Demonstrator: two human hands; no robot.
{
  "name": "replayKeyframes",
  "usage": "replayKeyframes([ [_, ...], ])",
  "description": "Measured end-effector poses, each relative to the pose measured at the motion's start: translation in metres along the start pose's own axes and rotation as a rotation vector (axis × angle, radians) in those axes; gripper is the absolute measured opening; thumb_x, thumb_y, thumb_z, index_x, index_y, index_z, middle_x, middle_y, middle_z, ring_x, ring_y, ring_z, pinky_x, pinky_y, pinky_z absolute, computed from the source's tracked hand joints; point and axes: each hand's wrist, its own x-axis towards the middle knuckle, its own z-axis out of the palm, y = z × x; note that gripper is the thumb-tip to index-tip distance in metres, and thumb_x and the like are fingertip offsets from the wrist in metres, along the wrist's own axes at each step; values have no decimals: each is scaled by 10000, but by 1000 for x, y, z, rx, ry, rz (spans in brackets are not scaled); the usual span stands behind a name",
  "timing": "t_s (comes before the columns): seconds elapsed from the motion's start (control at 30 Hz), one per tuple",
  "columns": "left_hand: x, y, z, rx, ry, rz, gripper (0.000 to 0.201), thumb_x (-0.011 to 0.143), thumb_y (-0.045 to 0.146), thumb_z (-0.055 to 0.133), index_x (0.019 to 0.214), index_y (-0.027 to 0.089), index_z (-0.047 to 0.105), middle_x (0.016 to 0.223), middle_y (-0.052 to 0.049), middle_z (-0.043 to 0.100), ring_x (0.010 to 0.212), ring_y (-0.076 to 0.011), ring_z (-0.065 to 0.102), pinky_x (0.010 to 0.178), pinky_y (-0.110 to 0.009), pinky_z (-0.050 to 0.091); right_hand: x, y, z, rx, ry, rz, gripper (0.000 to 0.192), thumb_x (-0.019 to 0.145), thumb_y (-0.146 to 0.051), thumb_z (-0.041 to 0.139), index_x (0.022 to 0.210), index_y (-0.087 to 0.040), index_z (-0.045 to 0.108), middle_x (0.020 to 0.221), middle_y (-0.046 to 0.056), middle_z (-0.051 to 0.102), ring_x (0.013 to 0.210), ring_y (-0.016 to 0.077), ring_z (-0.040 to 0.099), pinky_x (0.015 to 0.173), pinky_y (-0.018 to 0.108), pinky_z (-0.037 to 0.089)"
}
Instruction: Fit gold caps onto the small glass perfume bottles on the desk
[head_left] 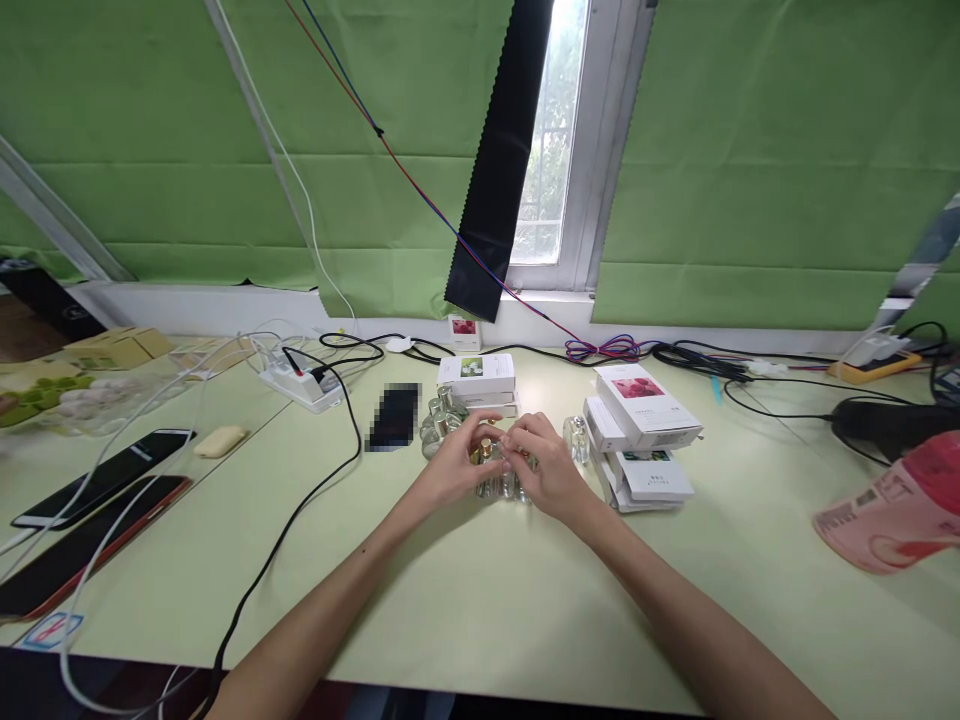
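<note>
My left hand (455, 460) and my right hand (546, 460) meet at the fingertips over a cluster of small clear glass bottles (507, 486). The left thumb and index finger curve round toward the right fingers, with a gold-necked bottle (486, 450) standing behind that gap. The right fingers are pinched together; whatever lies between both sets of fingertips is too small and hidden to name. More glass bottles (435, 428) stand just beyond my left hand. Another clear bottle (577, 438) is to the right of my right hand, beside the boxes.
White boxes (646, 405) are stacked at right, others (477, 373) behind my hands. A dark blurred rectangle (394, 416), phones (90, 540), a power strip (301, 384) and a black cable (292, 545) lie left. A pink package (892, 505) sits far right; cables run along the wall.
</note>
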Motion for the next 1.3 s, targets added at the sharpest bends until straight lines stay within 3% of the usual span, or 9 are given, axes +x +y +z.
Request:
replayKeyframes([
  [0.27, 0, -2, 0, 49, 2, 8, 484, 817, 301, 686, 1252, 227, 487, 1043, -42, 718, 870, -180, 621, 753, -298, 475, -6, 0, 4, -7, 35, 48, 166, 936, -91, 542, 849, -229, 574, 903, 53, 603, 903, 223, 534, 766, 351, 477],
  [0.43, 0, -1, -1, 102, 18, 49, 480, 813, 318, 693, 1240, 221, 495, 1040, -44, 730, 918, -198, 642, 791, -310, 482, -8, 1, 5, -29, 72, 39, 137, 943, -104, 558, 933, -228, 614, 924, 53, 637, 911, 225, 549, 786, 358, 479],
  [0.53, 1, 0, -2, 190, 6, 73, 495, 833, 327, 668, 1278, 222, 477, 1065, -54, 731, 902, -205, 647, 729, -302, 482, -9, 1, 6, -14, 92, 47, 136, 943, -117, 575, 1003, -224, 635, 945, 52, 656, 920, 224, 559, 795, 357, 485],
  [0.77, 1, -2, -5, 280, -13, 127, 490, 865, 352, 644, 1306, 229, 469, 1120, -56, 720, 946, -211, 653, 813, -318, 502, -11, 0, 7, 28, 98, 38, 258, 982, -146, 550, 1188, -256, 663, 1045, 43, 710, 984, 219, 572, 872, 375, 487],
  [1.03, -2, -2, -14, 247, -127, 115, 669, 838, 375, 706, 1415, 258, 389, 1287, -92, 650, 1169, -260, 624, 1013, -382, 482, -13, 4, 8, 31, 90, 19, 297, 979, -118, 529, 1207, -238, 677, 1046, 54, 729, 986, 224, 580, 879, 392, 504],
  [1.3, 0, -1, -14, 267, -107, 65, 687, 794, 420, 753, 1375, 253, 428, 1177, -70, 710, 1019, -242, 660, 861, -342, 515, -13, 5, 8, 39, 106, 16, 273, 963, -113, 563, 1171, -240, 688, 971, 43, 729, 933, 220, 567, 850, 384, 502],
])
